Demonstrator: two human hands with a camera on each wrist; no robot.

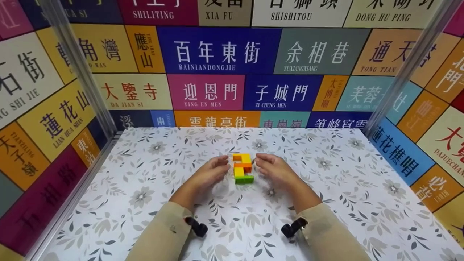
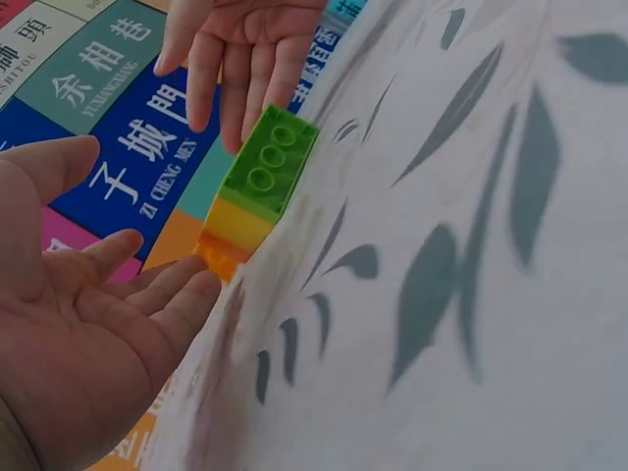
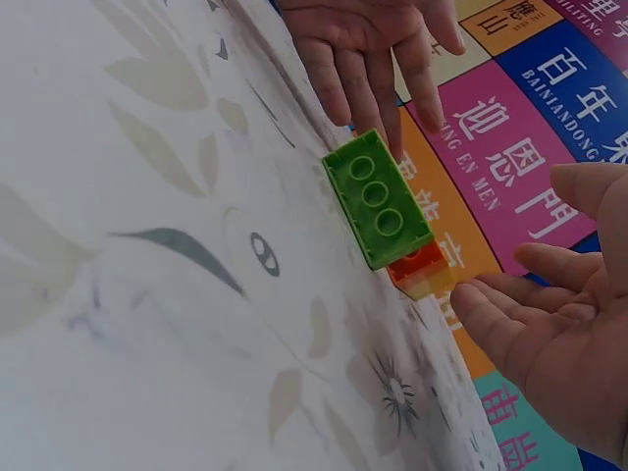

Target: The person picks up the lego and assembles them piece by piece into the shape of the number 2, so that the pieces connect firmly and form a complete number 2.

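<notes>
A small group of toy building blocks [image 1: 239, 172] lies on the table, yellow and orange with a green block [image 1: 244, 179] at the end nearest the person. The left hand [image 1: 210, 174] rests to the left of the blocks, its fingers extended and apart from them. On the other side is the right hand [image 1: 277, 170], likewise relaxed and holding nothing. Both wrist views show the green block's hollow underside, with round tubes, facing the cameras: the green block [image 2: 273, 162] in the left one, the green block [image 3: 378, 201] in the right one. How the rear blocks join is partly hidden there.
A white cloth with grey leaves and flowers covers the table [image 1: 145, 224]. Panels of coloured signs [image 1: 217, 50] stand along the back and both sides, with clear corner posts [image 1: 78, 61]. Each sleeve carries a small black device [image 1: 197, 227] at the wrist.
</notes>
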